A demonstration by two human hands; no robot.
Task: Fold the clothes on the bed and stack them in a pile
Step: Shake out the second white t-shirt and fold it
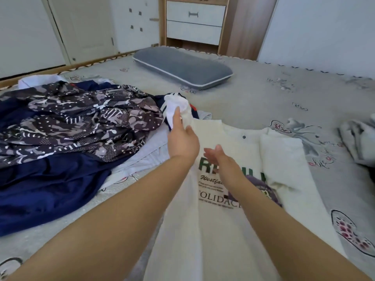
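A cream T-shirt (213, 230) of soft matte knit, printed with dark lettering and a purple badge, lies flat, front up, on the grey floral-patterned bed (253, 94), its right sleeve folded inward over the body. The left hand (182, 138) grips the bunched left sleeve and lifts it off the bed, while the right hand (219, 159) hovers over the chest print, fingers straight and holding nothing. To the left sprawls a crumpled heap of clothes (77, 122), smooth navy fabric under a speckled grey-and-white print, with a plump grey pillow (182, 67) farther back.
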